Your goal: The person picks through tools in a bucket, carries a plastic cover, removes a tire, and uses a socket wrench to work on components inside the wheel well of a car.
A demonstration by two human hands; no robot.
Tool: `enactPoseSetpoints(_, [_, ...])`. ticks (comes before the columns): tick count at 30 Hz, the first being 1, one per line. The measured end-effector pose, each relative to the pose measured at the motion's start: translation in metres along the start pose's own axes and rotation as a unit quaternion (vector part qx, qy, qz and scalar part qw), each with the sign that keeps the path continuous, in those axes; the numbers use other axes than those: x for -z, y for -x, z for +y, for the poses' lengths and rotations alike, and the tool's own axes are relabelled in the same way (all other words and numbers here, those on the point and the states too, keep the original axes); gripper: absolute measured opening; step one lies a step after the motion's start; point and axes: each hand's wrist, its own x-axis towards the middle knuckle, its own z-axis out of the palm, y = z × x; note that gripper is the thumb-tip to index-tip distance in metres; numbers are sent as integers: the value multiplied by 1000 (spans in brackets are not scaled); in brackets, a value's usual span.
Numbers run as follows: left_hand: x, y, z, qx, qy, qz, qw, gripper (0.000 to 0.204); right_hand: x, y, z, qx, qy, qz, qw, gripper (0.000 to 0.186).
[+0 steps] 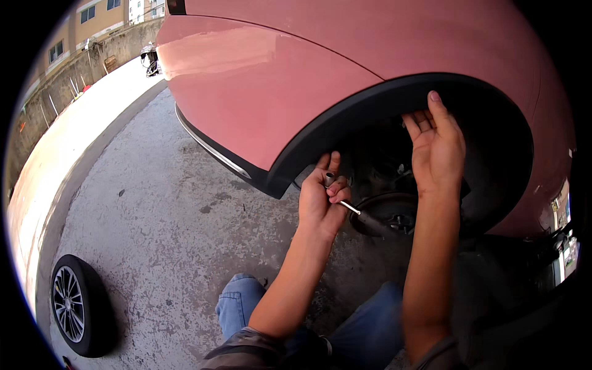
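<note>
Left hand (320,200) clenching a slim metal tool (350,208) aimed at the bare hub (388,217); right hand (436,145) spreading fingers against the black wheel arch (345,117), seemingly bracing; removed wheel (77,305) lying aside on concrete

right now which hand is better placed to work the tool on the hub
Left. The left hand already grips the slim metal tool, its tip toward the brake hub. The right hand is up on the black wheel arch trim, empty.

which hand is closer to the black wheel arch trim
Right. The right hand presses its fingertips on the wheel arch trim; the left hand holds a small tool below it.
</note>
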Motion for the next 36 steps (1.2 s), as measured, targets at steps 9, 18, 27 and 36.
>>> enactPoseSetpoints(9, [109, 0, 48, 53, 240, -69, 967, 16, 0, 76, 108, -174, 82, -86, 978, 34])
enactPoseSetpoints(18, [101, -1, 58, 114, 257, -147, 948, 53, -40, 85, 154, -72, 277, -28, 958, 43])
enactPoseSetpoints(27, [93, -13, 42, 111, 340, -103, 928, 32, -55, 83, 156, 57, 424, 0, 904, 48])
enactPoseSetpoints(36, [75, -12, 37, 118, 380, -58, 916, 12, -51, 83, 156, 52, 355, -21, 933, 35])
